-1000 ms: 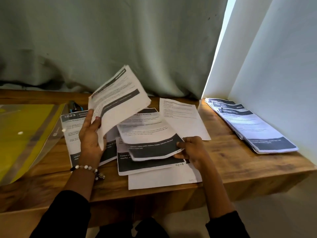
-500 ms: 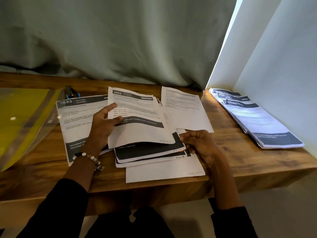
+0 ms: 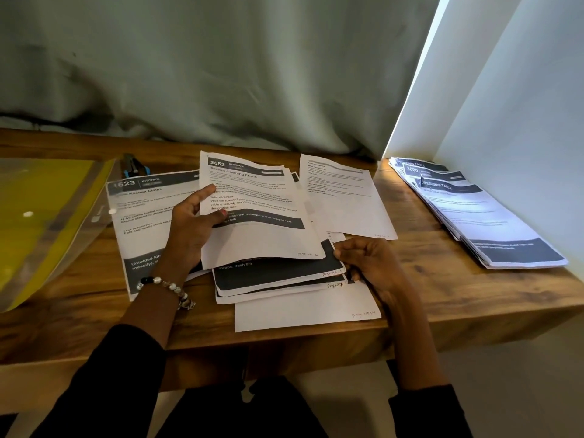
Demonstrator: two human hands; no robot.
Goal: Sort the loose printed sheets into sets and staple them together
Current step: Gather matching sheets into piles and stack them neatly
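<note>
White sheets (image 3: 262, 238) with black bands; yellow folder (image 3: 38, 210); brown wood-grain desk (image 3: 474, 292); grey-green curtain (image 3: 221, 74)

Home desk nook, wooden desk (image 3: 474, 298) against a grey-green curtain (image 3: 221, 74), white wall (image 3: 521, 105) on the right, printed sheets (image 3: 347, 197) spread across it, stapler (image 3: 136, 165) far left, yellow folder (image 3: 38, 210)
</note>
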